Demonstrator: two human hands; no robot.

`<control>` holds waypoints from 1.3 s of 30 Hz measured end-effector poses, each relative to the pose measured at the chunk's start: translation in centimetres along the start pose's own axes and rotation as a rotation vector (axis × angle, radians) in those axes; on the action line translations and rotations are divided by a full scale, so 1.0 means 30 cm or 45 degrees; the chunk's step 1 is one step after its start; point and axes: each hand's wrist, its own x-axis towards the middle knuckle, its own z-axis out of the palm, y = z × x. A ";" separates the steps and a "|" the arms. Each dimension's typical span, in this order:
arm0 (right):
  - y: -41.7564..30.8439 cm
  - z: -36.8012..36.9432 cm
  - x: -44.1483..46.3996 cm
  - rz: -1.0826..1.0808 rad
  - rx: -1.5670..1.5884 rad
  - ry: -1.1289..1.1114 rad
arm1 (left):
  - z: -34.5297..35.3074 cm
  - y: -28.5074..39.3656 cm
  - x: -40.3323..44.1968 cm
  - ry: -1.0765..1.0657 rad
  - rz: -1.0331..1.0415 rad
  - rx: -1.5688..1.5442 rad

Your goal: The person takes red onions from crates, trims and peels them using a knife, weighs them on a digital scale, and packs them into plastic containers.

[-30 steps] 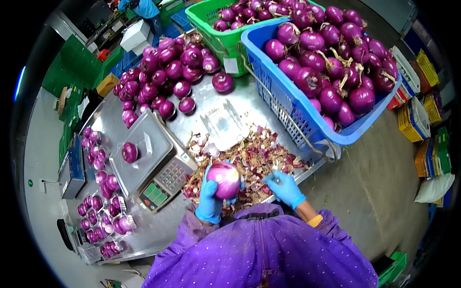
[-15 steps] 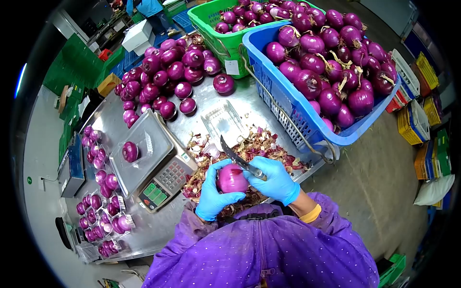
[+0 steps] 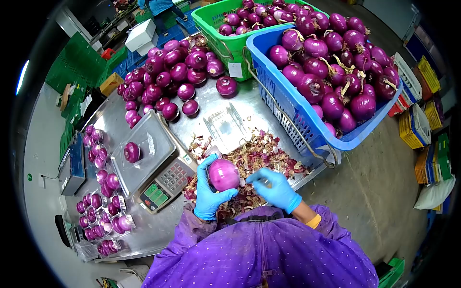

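My left hand [image 3: 211,189] is wrapped round a peeled red onion [image 3: 224,174], its smooth pink-purple side facing up, above a heap of dry skins [image 3: 259,156]. Just right of the onion is my right hand [image 3: 274,189], fingers curled and somewhat blurred. A grey bit of the knife [image 3: 264,182] shows between those fingers; its blade is hidden. Both hands wear blue gloves. To the left stands a digital scale [image 3: 169,185] with one onion [image 3: 132,152] on its pan. An upturned clear plastic tray [image 3: 225,127] lies beyond the skins.
A blue crate [image 3: 288,113] heaped with onions stands at the right, with a green crate [image 3: 211,29] behind it. Loose onions [image 3: 163,79] are piled at the back of the metal table. Packed trays of onions [image 3: 103,218] line the left edge. Another person [image 3: 161,6] is far back.
My right hand has drawn slightly away from the onion and turned, so the curved blade no longer shows. My left hand has raised and turned the onion a little.
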 end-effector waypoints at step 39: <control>-0.082 0.069 0.127 -0.113 -0.675 -0.291 | -0.074 -0.005 -0.025 0.210 -0.076 -0.154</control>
